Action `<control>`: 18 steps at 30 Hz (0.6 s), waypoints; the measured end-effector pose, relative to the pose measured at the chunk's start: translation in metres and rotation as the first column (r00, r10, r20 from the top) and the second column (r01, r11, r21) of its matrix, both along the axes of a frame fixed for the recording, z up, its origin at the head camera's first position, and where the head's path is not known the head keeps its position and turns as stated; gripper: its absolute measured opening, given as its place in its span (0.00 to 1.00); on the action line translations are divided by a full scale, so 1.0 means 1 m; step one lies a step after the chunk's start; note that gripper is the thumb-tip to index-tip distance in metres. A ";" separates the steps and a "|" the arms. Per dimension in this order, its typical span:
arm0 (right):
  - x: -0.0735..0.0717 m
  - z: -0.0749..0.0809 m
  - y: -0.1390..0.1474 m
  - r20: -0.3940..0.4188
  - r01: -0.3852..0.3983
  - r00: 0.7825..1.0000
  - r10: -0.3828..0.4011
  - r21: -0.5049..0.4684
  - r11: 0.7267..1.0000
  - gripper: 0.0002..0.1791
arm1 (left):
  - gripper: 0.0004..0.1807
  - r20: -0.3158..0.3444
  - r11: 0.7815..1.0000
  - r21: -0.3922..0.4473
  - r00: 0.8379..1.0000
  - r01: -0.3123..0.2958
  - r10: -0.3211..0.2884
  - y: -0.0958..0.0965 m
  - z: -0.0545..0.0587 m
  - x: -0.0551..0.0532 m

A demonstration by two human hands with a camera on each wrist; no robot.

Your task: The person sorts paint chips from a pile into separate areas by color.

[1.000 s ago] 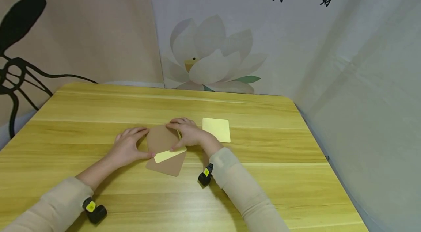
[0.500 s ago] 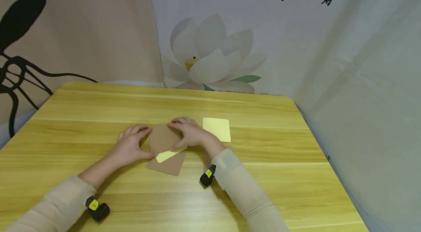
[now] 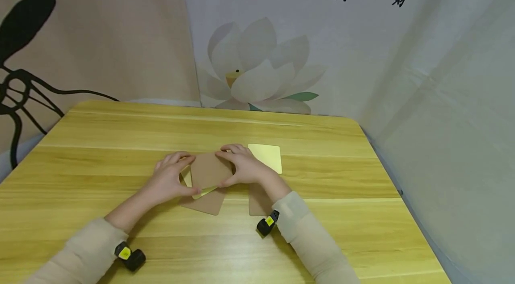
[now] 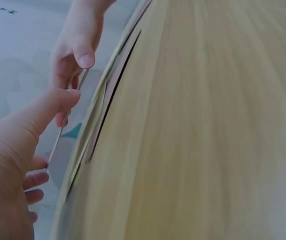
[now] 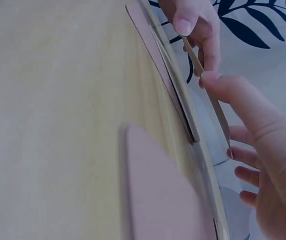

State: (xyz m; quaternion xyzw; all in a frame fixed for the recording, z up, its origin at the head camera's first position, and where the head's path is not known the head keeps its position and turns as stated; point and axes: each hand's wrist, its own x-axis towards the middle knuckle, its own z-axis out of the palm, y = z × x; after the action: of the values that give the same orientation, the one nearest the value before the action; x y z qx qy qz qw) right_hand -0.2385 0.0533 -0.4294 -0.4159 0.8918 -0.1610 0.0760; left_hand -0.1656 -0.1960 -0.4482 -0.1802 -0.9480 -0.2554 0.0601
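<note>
A thin brown square card [image 3: 211, 171] with rounded corners is held up off the table between both hands. My left hand [image 3: 169, 180] grips its left side, thumb at the near corner and fingers at the far one. On the opposite side my right hand [image 3: 245, 168] holds it the same way. In the left wrist view the card [image 4: 56, 146] shows edge-on, raised above the pieces below. Under it lies a pale yellow square card [image 3: 187, 176], mostly covered. Beneath that, another brown card [image 3: 205, 204] pokes out toward the near side.
To the right lie a yellow square card [image 3: 267, 157] and, nearer, a brown card [image 3: 258, 202] partly behind the right wrist. All rest on a wooden table [image 3: 201, 248]. A curtain with a printed lotus [image 3: 261, 65] hangs behind the far edge.
Both hands have moved to the right with the brown card, away from the left edge of the yellow one beneath. More of the right-hand brown card now shows.
</note>
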 end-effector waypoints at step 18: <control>0.026 0.005 0.056 -0.037 0.082 0.996 -0.084 -0.043 0.996 0.51 | 0.57 -0.002 0.996 0.049 0.997 0.079 -0.079 0.049 0.001 -0.001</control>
State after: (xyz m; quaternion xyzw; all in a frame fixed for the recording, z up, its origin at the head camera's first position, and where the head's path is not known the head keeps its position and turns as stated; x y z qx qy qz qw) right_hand -0.2121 0.1093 -0.4248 -0.3831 0.9060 -0.1746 0.0433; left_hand -0.1666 -0.1466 -0.4468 -0.2160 -0.9335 -0.2809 0.0544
